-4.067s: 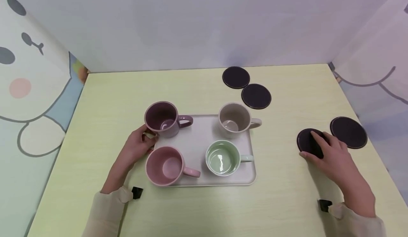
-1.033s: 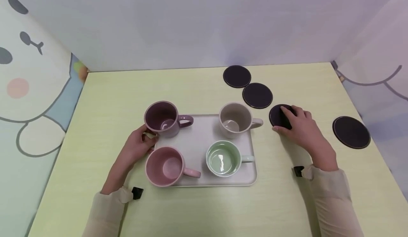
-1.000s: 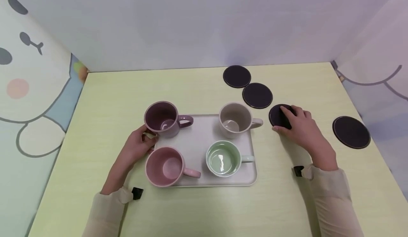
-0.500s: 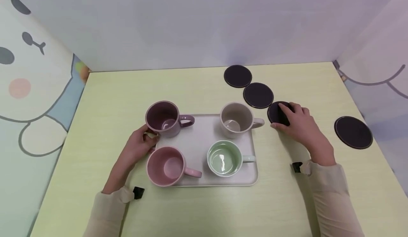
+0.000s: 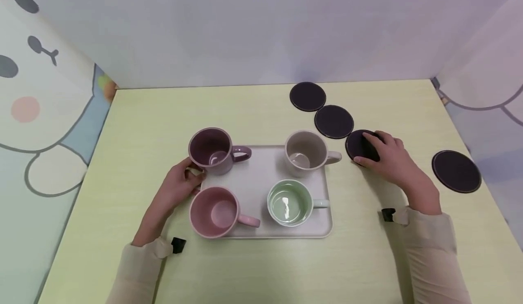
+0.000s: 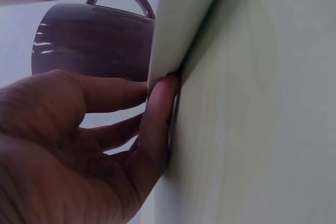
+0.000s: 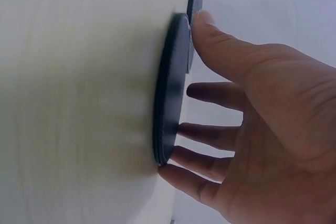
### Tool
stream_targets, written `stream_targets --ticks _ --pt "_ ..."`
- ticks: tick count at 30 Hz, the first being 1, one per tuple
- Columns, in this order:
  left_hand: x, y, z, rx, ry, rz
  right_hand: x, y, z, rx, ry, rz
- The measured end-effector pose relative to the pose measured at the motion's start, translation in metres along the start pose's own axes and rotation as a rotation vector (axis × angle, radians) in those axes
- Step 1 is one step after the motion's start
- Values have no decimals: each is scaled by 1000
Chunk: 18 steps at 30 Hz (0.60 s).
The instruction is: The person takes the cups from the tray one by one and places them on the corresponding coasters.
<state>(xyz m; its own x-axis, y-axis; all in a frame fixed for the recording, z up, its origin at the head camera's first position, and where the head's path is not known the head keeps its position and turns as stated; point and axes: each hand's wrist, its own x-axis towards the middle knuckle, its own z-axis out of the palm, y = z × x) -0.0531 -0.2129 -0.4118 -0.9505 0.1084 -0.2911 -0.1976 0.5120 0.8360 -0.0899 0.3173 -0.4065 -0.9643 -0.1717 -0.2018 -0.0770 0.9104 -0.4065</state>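
My left hand (image 5: 177, 186) pinches the left edge of a white tray (image 5: 257, 172); in the left wrist view the thumb lies under the tray's rim (image 6: 184, 14). On the tray stand a dark purple mug (image 5: 216, 161), a pink mug (image 5: 216, 213), a beige mug (image 5: 304, 154) and a pale green mug (image 5: 288, 204), handles pointing right. My right hand (image 5: 392, 158) hovers with spread fingers over a round black coaster (image 5: 355, 147) lying flat on the table. In the right wrist view the fingertips are close to this coaster's edge (image 7: 173, 87), without gripping it.
Two more black coasters, a back one (image 5: 308, 96) and a middle one (image 5: 333, 121), form a diagonal row with the coaster by my right hand. Another coaster (image 5: 456, 171) lies near the table's right edge. A pale wall (image 5: 261, 31) stands behind the table (image 5: 261, 272).
My right hand has slid one coaster leftward and back to the end of the diagonal row, then drawn slightly right off it. My left hand has stayed at the tray's edge.
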Motion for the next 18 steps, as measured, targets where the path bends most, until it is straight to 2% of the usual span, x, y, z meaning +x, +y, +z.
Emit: stream_targets --ticks 5,9,18 --pt "0 2 -1 -4 -1 -13 -1 10 -7 37 -10 3" --pt "1 3 1 -6 -6 -13 -5 20 -13 33 -30 37" --pt "-1 2 0 3 6 -11 -15 48 -24 12 -10 93"
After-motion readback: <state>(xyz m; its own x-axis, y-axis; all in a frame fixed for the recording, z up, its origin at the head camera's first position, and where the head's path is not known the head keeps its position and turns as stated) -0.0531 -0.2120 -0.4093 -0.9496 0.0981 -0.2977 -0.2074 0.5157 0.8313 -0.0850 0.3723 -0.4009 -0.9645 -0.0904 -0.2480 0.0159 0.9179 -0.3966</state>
